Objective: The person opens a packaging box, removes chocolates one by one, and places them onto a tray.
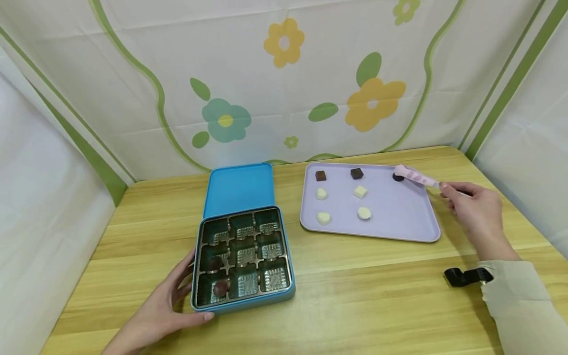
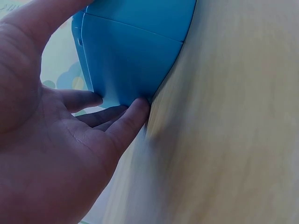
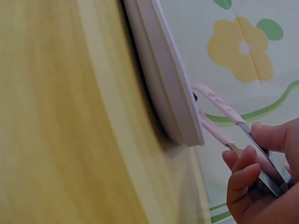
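Right hand (image 1: 479,212) grips one pair of pink-tipped metal tongs (image 1: 414,176)

Its fingers curl round the handles; the tips meet one round black chocolate (image 1: 398,178) at the far right of one lilac rectangular tray (image 1: 399,224). Six more chocolates lie there: four cream-white pieces (image 1: 360,192), one reddish-brown square (image 1: 320,176), one dark-brown piece (image 1: 357,173). The left hand (image 1: 159,308), half open, holds one square blue metal tin (image 1: 253,303) by its near left corner. Two of its nine compartments each contain one round brown chocolate (image 1: 221,288). One flat blue lid (image 1: 239,190) lies just behind.

On the table (image 1: 355,296), box (image 1: 255,302) at left with lid (image 1: 239,190) behind it, and tray (image 1: 399,212) of sweets (image 1: 360,192) to the right
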`<action>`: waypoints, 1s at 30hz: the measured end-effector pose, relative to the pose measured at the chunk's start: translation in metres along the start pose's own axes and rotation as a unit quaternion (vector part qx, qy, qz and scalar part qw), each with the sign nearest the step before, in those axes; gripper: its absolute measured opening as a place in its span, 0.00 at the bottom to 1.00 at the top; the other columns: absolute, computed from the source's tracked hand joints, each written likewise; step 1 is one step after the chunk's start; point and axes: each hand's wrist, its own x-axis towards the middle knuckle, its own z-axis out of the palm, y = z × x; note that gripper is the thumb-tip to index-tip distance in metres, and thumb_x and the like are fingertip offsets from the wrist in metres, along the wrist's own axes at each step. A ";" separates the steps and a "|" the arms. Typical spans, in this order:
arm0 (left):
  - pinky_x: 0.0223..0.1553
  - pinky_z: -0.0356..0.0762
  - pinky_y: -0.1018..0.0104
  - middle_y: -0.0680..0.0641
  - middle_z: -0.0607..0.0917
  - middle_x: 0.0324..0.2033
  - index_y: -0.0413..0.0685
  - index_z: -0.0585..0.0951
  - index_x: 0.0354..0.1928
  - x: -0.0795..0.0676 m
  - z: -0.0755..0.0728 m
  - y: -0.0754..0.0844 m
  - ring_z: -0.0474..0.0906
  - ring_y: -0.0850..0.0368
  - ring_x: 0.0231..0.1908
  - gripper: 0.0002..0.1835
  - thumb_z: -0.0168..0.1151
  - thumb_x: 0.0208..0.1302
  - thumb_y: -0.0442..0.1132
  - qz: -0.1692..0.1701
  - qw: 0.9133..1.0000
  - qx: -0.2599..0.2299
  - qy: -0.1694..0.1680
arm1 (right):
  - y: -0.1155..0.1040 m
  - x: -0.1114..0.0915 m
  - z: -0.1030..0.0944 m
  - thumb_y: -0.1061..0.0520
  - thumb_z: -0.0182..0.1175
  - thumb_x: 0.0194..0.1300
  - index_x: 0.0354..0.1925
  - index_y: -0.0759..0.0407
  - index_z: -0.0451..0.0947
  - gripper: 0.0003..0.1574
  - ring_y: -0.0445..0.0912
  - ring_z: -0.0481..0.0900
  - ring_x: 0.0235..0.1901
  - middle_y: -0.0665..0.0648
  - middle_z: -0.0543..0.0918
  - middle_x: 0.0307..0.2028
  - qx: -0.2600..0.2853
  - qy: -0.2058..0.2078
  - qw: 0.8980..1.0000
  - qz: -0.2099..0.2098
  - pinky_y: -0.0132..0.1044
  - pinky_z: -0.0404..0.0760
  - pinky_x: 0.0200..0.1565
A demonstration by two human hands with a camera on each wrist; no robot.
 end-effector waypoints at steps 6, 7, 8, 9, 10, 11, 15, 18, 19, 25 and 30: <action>0.63 0.72 0.79 0.35 0.59 0.84 0.66 0.43 0.89 0.000 0.000 -0.001 0.60 0.32 0.78 0.68 0.84 0.58 0.41 0.001 1.000 0.003 0.003 | 0.002 0.001 0.001 0.36 0.66 0.74 0.51 0.40 0.84 0.15 0.32 0.80 0.29 0.29 0.84 0.28 -0.035 0.008 0.999 -0.011 0.26 0.81 0.28; 0.64 0.72 0.79 0.35 0.59 0.84 0.66 0.43 0.89 0.000 0.000 -0.001 0.60 0.33 0.78 0.68 0.84 0.58 0.41 0.001 1.000 0.001 0.002 | 0.003 0.001 0.001 0.36 0.66 0.74 0.53 0.41 0.84 0.17 0.32 0.80 0.29 0.28 0.84 0.28 -0.041 0.010 0.999 -0.013 0.26 0.81 0.29; 0.63 0.72 0.79 0.35 0.59 0.84 0.67 0.43 0.89 0.000 0.000 0.000 0.60 0.33 0.78 0.68 0.84 0.58 0.41 -0.001 1.000 0.001 0.001 | 0.003 0.001 0.001 0.36 0.66 0.74 0.54 0.42 0.84 0.19 0.32 0.80 0.30 0.28 0.84 0.29 -0.042 0.011 0.999 -0.015 0.26 0.81 0.29; 0.63 0.72 0.78 0.35 0.59 0.83 0.67 0.43 0.89 0.000 0.000 0.000 0.60 0.33 0.78 0.68 0.84 0.58 0.41 -0.002 1.000 -0.001 0.001 | 0.004 0.001 0.001 0.35 0.66 0.74 0.55 0.42 0.84 0.20 0.32 0.80 0.30 0.28 0.84 0.29 -0.045 0.012 0.999 -0.017 0.27 0.82 0.29; 0.63 0.73 0.78 0.34 0.59 0.83 0.67 0.43 0.89 0.000 0.000 0.000 0.60 0.32 0.78 0.68 0.84 0.58 0.41 -0.003 1.000 -0.002 0.000 | 0.004 0.001 0.001 0.36 0.66 0.74 0.55 0.42 0.84 0.20 0.32 0.80 0.30 0.28 0.84 0.30 -0.046 0.012 0.999 -0.020 0.26 0.82 0.29; 0.63 0.73 0.78 0.34 0.59 0.83 0.67 0.43 0.89 0.000 0.000 0.000 0.60 0.32 0.78 0.68 0.84 0.58 0.41 -0.004 1.000 -0.004 0.000 | 0.004 0.001 0.001 0.36 0.66 0.74 0.55 0.43 0.84 0.20 0.32 0.80 0.30 0.28 0.84 0.29 -0.048 0.012 0.999 -0.022 0.26 0.82 0.29; 0.63 0.73 0.78 0.33 0.58 0.83 0.65 0.43 0.89 -0.001 0.000 0.000 0.60 0.30 0.79 0.68 0.84 0.58 0.41 -0.005 1.000 -0.008 -0.001 | 0.005 0.002 0.003 0.36 0.65 0.75 0.58 0.50 0.84 0.25 0.31 0.79 0.29 0.31 0.84 0.28 -0.073 -0.001 0.997 -0.038 0.27 0.81 0.28; 0.63 0.73 0.79 0.33 0.58 0.83 0.65 0.43 0.89 -0.001 0.000 0.000 0.61 0.30 0.79 0.68 0.84 0.58 0.41 -0.003 1.000 -0.008 -0.001 | 0.003 0.002 0.006 0.35 0.63 0.76 0.62 0.54 0.82 0.31 0.32 0.79 0.31 0.32 0.84 0.29 -0.090 -0.013 0.995 -0.042 0.28 0.82 0.30; 0.64 0.73 0.79 0.33 0.59 0.83 0.65 0.43 0.89 -0.001 0.001 0.000 0.61 0.30 0.78 0.68 0.84 0.58 0.40 -0.002 1.000 -0.008 0.000 | 0.003 0.002 0.006 0.34 0.62 0.76 0.63 0.55 0.82 0.32 0.32 0.80 0.31 0.32 0.84 0.29 -0.088 -0.015 0.995 -0.041 0.28 0.82 0.31; 0.64 0.73 0.79 0.33 0.59 0.83 0.66 0.43 0.89 -0.001 0.001 0.000 0.61 0.30 0.78 0.68 0.83 0.59 0.40 0.001 1.000 -0.008 0.000 | 0.001 -0.001 0.004 0.31 0.63 0.74 0.64 0.54 0.82 0.36 0.30 0.80 0.32 0.28 0.83 0.29 -0.101 0.003 0.994 -0.040 0.26 0.82 0.31; 0.63 0.74 0.79 0.32 0.57 0.83 0.64 0.42 0.89 -0.001 0.000 0.000 0.62 0.26 0.78 0.68 0.83 0.59 0.40 0.001 1.000 -0.016 -0.004 | 0.001 -0.001 0.002 0.29 0.63 0.72 0.63 0.51 0.83 0.35 0.29 0.81 0.31 0.24 0.82 0.29 -0.099 0.013 0.994 -0.039 0.25 0.81 0.31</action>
